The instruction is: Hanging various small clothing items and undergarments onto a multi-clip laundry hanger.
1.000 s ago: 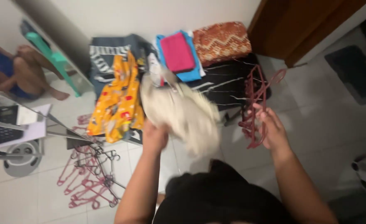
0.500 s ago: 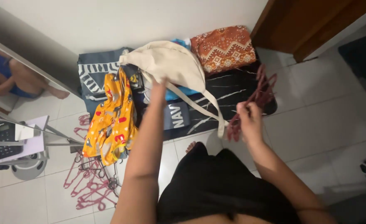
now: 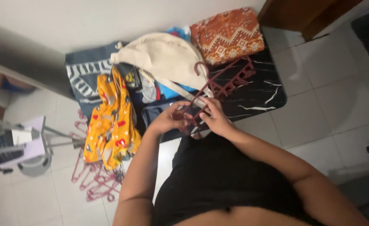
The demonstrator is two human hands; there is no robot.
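Head view now, and you've got both hands together at the table's near edge. Your left hand [image 3: 167, 121] has let go of the cream garment it was lifting half a second ago and has come down to meet your right hand [image 3: 216, 119]; both are now closed on the dark red hangers [image 3: 218, 86], fingers pinching the lower bars, hooks pointing away from you. So the cloth is parked and the hangers are what you're working on, likely pulling 1 free of the bunch. Just beyond your fingers, the cream garment [image 3: 163, 56] lies heaped on the black marble-look table [image 3: 268, 94], its strap trailing toward your hands. Left of it hangs the yellow printed cloth [image 3: 109, 125]; further back sits the folded orange patterned cloth [image 3: 226, 33]. More pink hangers [image 3: 96, 184] lie on the floor tiles.
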